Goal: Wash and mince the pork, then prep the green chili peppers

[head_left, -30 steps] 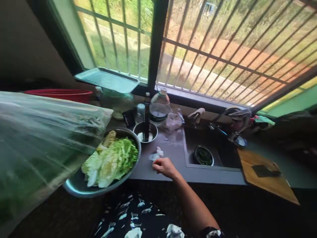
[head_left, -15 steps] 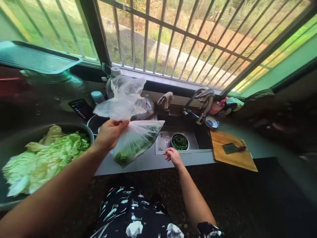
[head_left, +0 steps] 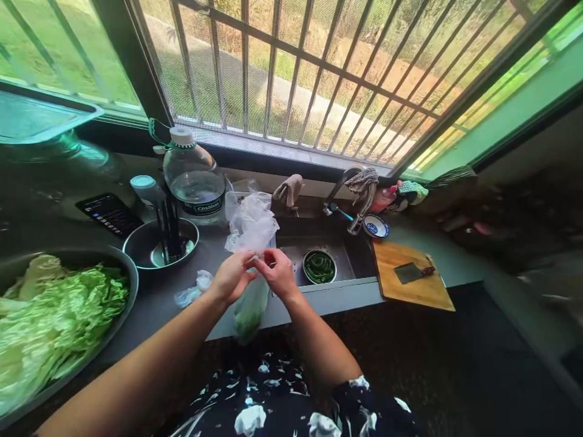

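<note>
Both hands meet at the neck of a clear plastic bag [head_left: 252, 294] with green vegetables in its lower part. My left hand [head_left: 234, 276] pinches the gathered neck from the left. From the right, my right hand [head_left: 277, 273] grips the same neck, its fingertips against the left ones. The bag's loose top fans out above the hands, and its filled end hangs below them at the counter's front edge. Behind the right hand, a round bowl of dark green vegetables [head_left: 319, 267] stands in the sink [head_left: 350, 267].
A large pan [head_left: 132, 279] of cabbage leaves [head_left: 68, 315] fills the left. Near it are a steel bowl [head_left: 130, 252], a phone [head_left: 109, 213], a big water bottle [head_left: 194, 176] and a crumpled plastic bag [head_left: 194, 290]. A cleaver [head_left: 409, 273] lies on the cutting board [head_left: 419, 297] at right.
My right hand has come left from the sink's front and taken hold of the bag's neck. The bag has swung to hang more upright and lower. The view has shifted.
</note>
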`<state>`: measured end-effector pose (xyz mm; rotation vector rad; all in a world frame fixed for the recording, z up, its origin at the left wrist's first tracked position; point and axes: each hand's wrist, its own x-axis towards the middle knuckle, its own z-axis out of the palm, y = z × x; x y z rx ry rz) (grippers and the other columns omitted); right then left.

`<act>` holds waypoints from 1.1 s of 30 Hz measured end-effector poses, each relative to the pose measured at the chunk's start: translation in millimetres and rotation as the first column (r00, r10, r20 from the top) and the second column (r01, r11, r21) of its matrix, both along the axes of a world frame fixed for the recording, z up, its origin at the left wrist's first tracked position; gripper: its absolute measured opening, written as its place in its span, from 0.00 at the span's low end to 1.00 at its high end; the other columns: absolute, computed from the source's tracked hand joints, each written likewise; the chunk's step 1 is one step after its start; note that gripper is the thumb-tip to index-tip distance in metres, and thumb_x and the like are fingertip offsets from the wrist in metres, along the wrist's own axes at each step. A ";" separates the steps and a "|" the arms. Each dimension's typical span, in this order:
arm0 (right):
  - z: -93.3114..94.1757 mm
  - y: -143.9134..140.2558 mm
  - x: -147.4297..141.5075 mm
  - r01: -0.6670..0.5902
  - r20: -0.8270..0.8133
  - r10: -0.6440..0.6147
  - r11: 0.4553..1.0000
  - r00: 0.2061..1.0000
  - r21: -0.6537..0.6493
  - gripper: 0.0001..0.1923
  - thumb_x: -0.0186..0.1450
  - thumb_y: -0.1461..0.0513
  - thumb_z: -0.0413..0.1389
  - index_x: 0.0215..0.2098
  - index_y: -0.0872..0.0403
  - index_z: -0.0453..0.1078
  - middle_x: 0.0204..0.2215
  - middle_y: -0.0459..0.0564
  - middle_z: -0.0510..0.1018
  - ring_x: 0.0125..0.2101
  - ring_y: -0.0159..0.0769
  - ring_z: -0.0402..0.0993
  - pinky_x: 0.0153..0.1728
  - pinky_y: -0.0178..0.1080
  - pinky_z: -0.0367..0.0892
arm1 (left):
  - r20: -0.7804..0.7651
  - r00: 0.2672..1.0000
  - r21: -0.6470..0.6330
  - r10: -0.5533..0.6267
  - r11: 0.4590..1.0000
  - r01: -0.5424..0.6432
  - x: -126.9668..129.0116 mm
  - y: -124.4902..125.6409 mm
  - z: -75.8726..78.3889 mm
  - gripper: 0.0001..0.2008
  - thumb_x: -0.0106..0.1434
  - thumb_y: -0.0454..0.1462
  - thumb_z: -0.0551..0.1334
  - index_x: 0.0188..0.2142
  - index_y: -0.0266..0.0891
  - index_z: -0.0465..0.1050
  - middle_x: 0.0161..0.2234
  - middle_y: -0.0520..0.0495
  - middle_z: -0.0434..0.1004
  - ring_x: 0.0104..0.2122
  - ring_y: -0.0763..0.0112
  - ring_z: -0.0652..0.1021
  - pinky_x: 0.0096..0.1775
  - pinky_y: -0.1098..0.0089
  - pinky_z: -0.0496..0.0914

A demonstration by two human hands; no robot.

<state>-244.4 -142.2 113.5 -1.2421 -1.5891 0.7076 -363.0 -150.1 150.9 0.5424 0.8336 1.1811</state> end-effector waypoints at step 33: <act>-57.3 53.1 55.5 -0.310 -0.157 0.271 0.885 0.950 -0.346 0.12 0.54 0.54 0.53 0.26 0.54 0.69 0.19 0.41 0.66 0.22 0.29 0.60 0.24 0.31 0.55 | -0.563 0.826 0.002 -0.034 0.999 0.042 11.6 24.9 -64.3 0.22 0.39 0.47 0.67 0.30 0.34 0.74 0.25 0.47 0.76 0.25 0.68 0.73 0.29 0.70 0.65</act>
